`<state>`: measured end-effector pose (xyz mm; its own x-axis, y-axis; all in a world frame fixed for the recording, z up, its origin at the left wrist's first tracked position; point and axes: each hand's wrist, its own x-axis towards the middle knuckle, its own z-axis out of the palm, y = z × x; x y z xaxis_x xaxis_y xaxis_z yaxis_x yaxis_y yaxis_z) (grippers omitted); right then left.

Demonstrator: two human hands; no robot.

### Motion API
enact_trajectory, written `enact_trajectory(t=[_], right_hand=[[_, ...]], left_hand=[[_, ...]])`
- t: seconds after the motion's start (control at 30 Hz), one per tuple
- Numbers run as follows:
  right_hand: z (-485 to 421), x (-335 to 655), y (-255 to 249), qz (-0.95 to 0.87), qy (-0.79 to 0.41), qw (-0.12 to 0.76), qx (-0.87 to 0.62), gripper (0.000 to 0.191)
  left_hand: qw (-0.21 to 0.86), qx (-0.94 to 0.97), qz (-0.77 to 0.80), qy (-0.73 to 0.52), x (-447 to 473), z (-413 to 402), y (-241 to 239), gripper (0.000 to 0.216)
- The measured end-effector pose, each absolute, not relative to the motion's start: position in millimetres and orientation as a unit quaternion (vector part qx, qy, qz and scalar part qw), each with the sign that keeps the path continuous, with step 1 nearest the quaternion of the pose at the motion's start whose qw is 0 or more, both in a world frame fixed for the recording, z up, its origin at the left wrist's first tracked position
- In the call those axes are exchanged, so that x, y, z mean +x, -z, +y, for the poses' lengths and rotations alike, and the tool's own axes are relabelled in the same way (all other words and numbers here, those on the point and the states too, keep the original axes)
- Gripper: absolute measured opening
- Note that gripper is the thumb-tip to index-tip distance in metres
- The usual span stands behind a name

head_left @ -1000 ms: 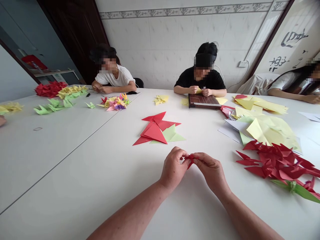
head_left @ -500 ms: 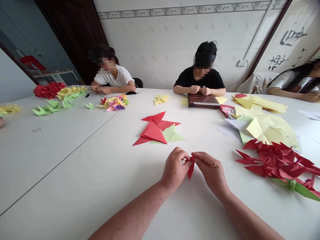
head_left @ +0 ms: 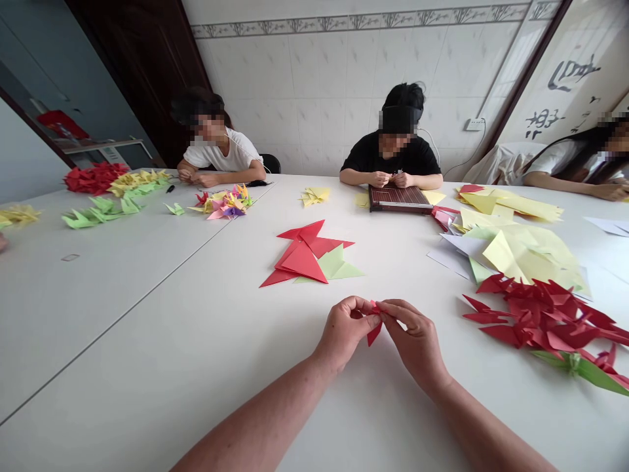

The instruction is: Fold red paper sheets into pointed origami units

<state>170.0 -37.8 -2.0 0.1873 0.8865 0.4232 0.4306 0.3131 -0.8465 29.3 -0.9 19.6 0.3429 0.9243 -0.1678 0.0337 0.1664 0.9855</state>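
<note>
Between my hands is a small piece of folded red paper (head_left: 374, 334), its pointed end hanging down toward the table. My left hand (head_left: 348, 330) pinches it between thumb and fingertips from the left. From the other side, my right hand (head_left: 411, 331) grips its top edge with thumb and forefinger. The fingers hide much of the upper folds. Just beyond my hands lie several flat red folded papers (head_left: 305, 261), overlapping a light green folded paper (head_left: 340, 265).
At right is a pile of red folded paper cranes (head_left: 545, 314) with a green one (head_left: 584, 367) at its edge. Behind it lie loose yellow sheets (head_left: 531, 252). A co-worker (head_left: 393, 157) sits opposite at a dark board (head_left: 400, 198); another person (head_left: 221, 151) sits left near multicoloured cranes (head_left: 228, 202).
The red paper's lower point has risen slightly and tilted left. My left thumb now lies across the paper, and both hands still hold it.
</note>
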Motion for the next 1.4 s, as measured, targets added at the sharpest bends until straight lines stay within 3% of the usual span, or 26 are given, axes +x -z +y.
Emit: enact_trajectory(t=[0.13,0.37,0.6,0.97,1.1,1.23,1.4], right_hand=[[-37,171,2,-0.602,-0.206,0.54,-0.551,0.017],[-35,179,-9,-0.501,-0.243,0.548,-0.624,0.016],[-29,219,-20,-0.385,-0.188,0.604,-0.671,0.023],[-54,320,-51,-0.262,0.02,0.658,-0.706,0.037],[-66,346,-63,-0.222,0.165,0.592,-0.757,0.062],[-58,330,-60,-0.264,0.222,0.575,-0.742,0.057],[-38,247,-16,-0.539,0.201,0.499,-0.648,0.033]], left_hand=[[0.639,0.517,0.436,-0.368,29,0,-17,0.018],[0.501,0.594,0.504,-0.377,27,9,-9,0.016],[0.446,0.654,0.478,-0.38,28,14,-1,0.015],[0.409,0.69,0.454,-0.388,29,20,8,0.013],[0.376,0.715,0.438,-0.395,31,16,12,0.008],[0.221,0.771,0.422,-0.422,28,26,7,0.018],[0.04,0.679,0.59,-0.435,-5,63,-1,0.037]])
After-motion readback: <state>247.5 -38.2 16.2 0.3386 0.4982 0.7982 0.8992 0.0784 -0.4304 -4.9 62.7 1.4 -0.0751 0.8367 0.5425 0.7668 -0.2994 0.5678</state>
